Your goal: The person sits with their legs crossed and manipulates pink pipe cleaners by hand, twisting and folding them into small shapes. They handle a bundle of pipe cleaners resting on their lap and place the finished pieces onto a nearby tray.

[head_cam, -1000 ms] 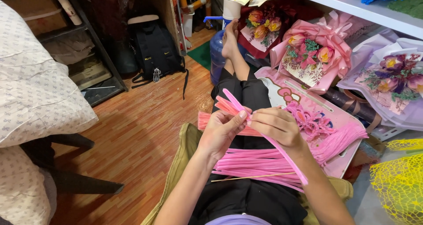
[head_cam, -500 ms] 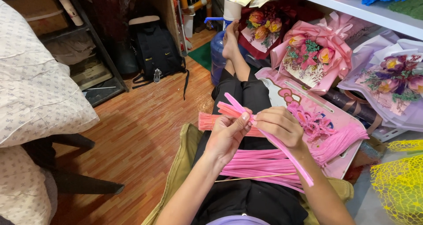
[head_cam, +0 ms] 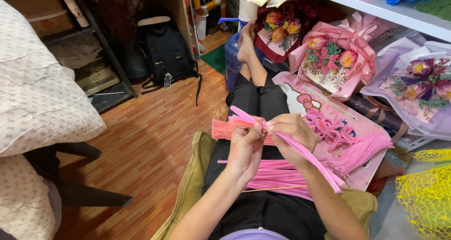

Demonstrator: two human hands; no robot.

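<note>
My left hand (head_cam: 245,148) and my right hand (head_cam: 293,136) meet above my lap, both pinching a few long pink pipe cleaners (head_cam: 307,158). The short ends stick up to the left past my fingers; the long ends run down to the right over my forearm. A loose pile of pink pipe cleaners (head_cam: 277,176) lies across my black trousers, with a thin wooden stick (head_cam: 272,189) on it. A coral-coloured bundle (head_cam: 223,128) lies behind my left hand.
A pink tray (head_cam: 371,129) at my right holds finished pink pipe-cleaner flowers (head_cam: 329,127). Wrapped bouquets (head_cam: 333,57) lean under a white shelf. A blue water jug (head_cam: 232,57) stands by my foot, a black backpack (head_cam: 167,52) beyond, yellow netting (head_cam: 425,197) at right, patterned cushions (head_cam: 42,104) at left.
My hands have shifted slightly on the pipe cleaners, the fingers working the stems together; the long ends hang a little lower to the right.
</note>
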